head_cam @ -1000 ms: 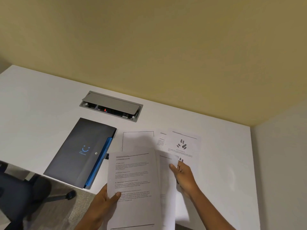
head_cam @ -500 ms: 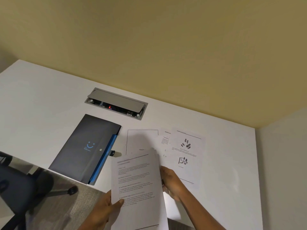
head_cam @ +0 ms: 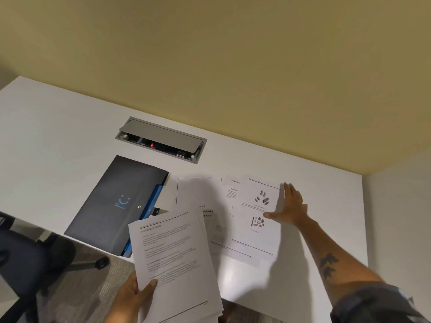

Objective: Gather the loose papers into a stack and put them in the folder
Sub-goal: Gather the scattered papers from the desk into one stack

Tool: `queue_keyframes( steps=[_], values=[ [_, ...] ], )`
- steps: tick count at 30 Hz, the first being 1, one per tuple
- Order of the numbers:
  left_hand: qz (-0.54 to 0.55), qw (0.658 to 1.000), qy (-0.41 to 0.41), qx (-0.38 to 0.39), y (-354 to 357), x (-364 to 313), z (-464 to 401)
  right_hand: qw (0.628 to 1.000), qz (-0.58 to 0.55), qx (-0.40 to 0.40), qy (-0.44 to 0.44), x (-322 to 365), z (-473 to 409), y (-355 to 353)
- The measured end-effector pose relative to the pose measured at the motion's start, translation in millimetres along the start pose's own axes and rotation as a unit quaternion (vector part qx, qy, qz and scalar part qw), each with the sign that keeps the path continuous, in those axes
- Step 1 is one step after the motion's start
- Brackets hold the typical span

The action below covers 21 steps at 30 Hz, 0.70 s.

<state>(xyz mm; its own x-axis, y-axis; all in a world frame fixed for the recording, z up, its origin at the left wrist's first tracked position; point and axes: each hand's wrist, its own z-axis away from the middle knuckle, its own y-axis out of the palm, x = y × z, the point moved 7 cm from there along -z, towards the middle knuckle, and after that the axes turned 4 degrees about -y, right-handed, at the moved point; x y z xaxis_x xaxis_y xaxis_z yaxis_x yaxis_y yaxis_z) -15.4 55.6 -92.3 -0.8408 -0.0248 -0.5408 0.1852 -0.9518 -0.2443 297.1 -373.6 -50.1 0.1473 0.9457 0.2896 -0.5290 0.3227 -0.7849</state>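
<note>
Reaching out now, the right hand [head_cam: 288,207] has left the stack and lies spread flat, fingers released, on the right edge of the picture sheet [head_cam: 257,220] on the bench [head_cam: 70,127]. Half a second ago it was tucked behind the stack [head_cam: 173,262], which the left hand [head_cam: 133,297] grips at its lower left corner, thumb on top, held above the bench's near edge.

Three or so loose sheets lie overlapping on the bench: the picture sheet on top, a text sheet [head_cam: 231,194] peeking out under it, and a framed sheet [head_cam: 198,192] to the left. The folder [head_cam: 116,206] sits closed, left of them, well apart from the right hand.

To do this well, I'd say press lightly and drag the top sheet toward the near edge so a corner overhangs, then pinch it; sliding all three together would save reaches.

Little writing can be read: a blue smile logo on the folder, its small text blurred, and fragments like "mework a" on the framed sheet.
</note>
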Motion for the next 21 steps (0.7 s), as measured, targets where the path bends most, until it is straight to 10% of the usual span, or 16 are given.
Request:
queue_keyframes(
  steps=[10, 16, 21],
  values=[
    [0.096, 0.995, -0.007, 0.012, 0, 11, -8, 0.998, 0.037, -0.024, -0.041, -9, 11, 27],
    [0.064, 0.998, 0.023, 0.002, 6, -9, -7, 0.985, -0.131, -0.110, 0.022, -21, 32, 40],
    [0.069, 0.996, 0.056, 0.025, 10, -24, -4, 0.896, -0.390, -0.184, 0.101, -50, 54, 55]
  ],
)
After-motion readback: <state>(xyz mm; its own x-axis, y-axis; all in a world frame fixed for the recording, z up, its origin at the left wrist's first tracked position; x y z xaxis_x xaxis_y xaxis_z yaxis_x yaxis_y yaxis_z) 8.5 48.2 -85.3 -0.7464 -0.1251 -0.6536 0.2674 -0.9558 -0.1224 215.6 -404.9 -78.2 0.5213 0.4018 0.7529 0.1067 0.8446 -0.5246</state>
